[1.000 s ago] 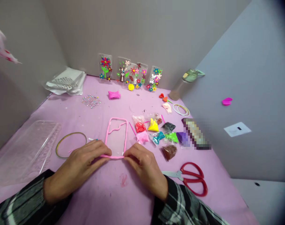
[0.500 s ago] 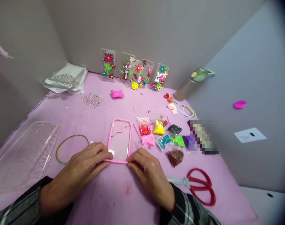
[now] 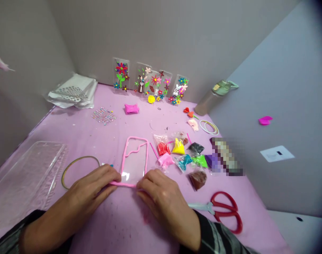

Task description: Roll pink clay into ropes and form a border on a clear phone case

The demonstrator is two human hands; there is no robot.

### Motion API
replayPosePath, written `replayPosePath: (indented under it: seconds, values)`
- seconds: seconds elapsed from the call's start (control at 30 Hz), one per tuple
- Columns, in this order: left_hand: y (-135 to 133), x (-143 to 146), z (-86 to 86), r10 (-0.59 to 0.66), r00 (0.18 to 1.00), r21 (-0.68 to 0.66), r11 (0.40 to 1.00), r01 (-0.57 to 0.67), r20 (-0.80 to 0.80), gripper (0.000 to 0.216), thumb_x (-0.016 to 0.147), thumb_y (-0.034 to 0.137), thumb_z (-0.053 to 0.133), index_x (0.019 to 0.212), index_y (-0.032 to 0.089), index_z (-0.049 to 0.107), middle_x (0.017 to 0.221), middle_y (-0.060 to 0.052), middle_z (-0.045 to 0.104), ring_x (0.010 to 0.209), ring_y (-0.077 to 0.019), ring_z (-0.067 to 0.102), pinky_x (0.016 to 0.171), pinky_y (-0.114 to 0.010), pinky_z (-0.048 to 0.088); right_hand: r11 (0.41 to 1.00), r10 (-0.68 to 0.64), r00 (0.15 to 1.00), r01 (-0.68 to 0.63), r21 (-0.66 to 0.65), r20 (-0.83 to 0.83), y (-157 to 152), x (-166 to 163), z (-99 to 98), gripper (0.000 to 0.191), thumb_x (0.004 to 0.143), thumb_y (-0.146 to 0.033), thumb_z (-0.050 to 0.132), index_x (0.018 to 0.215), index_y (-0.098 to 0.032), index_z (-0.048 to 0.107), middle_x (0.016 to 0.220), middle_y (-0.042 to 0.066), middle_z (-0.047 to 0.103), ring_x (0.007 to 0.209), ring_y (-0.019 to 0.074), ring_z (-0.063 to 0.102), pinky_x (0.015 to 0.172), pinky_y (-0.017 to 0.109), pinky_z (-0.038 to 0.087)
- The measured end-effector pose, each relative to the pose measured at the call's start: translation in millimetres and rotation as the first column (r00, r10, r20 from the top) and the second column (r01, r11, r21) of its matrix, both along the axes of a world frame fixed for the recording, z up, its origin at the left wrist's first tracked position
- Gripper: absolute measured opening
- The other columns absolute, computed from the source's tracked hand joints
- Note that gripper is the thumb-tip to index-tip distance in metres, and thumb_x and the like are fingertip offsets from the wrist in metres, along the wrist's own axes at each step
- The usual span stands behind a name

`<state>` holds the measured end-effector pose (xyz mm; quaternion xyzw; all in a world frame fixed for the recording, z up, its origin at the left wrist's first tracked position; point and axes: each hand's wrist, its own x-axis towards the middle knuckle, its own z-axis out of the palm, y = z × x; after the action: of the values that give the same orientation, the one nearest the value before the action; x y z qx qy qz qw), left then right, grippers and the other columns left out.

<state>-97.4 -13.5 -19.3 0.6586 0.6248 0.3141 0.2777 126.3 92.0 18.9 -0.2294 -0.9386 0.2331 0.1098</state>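
Note:
A clear phone case (image 3: 134, 160) lies on the pink table (image 3: 97, 134), edged with a thin rope of pink clay. My left hand (image 3: 92, 187) and my right hand (image 3: 161, 197) both pinch that pink clay rope (image 3: 121, 184) along the case's near edge, fingers pressed together on it. The rope's near stretch runs between my fingertips. Beside the case to the right lie several small bags of coloured clay (image 3: 182, 153).
Red-handled scissors (image 3: 221, 210) lie at the right front. A clear plastic tray (image 3: 25, 176) and a thin ring (image 3: 78, 167) sit on the left. Decorated cases (image 3: 150, 83) lean on the back wall, beside a bottle (image 3: 214, 95), a pink clay lump (image 3: 131, 108), gems (image 3: 104, 115) and packets (image 3: 73, 91).
My right hand has slid left along the near edge of the case, closer to my left hand. The view has shifted slightly.

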Motion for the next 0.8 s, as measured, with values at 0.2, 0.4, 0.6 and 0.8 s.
replayPosePath:
  seconds: [0.2,0.4,0.6,0.8]
  values:
    - [2,-2,-1.8,-0.021,0.998,-0.025,0.999,0.023,0.059,0.02,0.103,0.031,0.048,0.103,0.033,0.067,0.104,0.003,0.066,0.1,-0.0135,0.066,0.087,-0.018,0.054,0.983,0.105,0.994,-0.11,0.146,0.041,1,-20,-17.6,0.009,0.095,-0.022,0.07,0.09,-0.017,0.064,0.09,0.003,0.063,0.082,0.0193,0.053,0.068,0.032,0.04]
    - [3,-7,-4.4,-0.003,0.999,0.013,1.0,0.002,0.034,0.02,0.103,0.032,0.05,0.116,0.035,0.065,0.108,0.004,0.068,0.103,-0.0131,0.067,0.09,-0.019,0.055,0.982,0.128,0.99,-0.136,0.128,0.063,3,-22,-20.2,0.008,0.101,-0.018,0.06,0.094,-0.016,0.064,0.091,0.003,0.063,0.083,0.0183,0.052,0.069,0.031,0.04]
    - [0,-14,-5.0,0.018,1.0,0.007,1.0,-0.018,0.017,0.016,0.103,0.036,0.053,0.115,0.037,0.063,0.107,0.008,0.07,0.101,-0.0109,0.067,0.089,-0.017,0.052,0.979,0.138,0.989,-0.144,0.141,0.054,3,-29,-19.6,0.01,0.098,-0.023,0.066,0.092,-0.016,0.063,0.091,0.003,0.063,0.082,0.0184,0.052,0.067,0.031,0.038]
    - [0,-17,-8.9,0.027,1.0,0.073,0.997,-0.026,-0.002,0.019,0.1,0.038,0.057,0.119,0.039,0.063,0.115,0.008,0.072,0.108,-0.0123,0.068,0.097,-0.017,0.052,0.974,0.146,0.988,-0.151,0.168,0.039,2,-33,-22.5,0.01,0.098,-0.023,0.066,0.092,-0.017,0.062,0.091,0.003,0.062,0.083,0.0181,0.051,0.067,0.032,0.038]
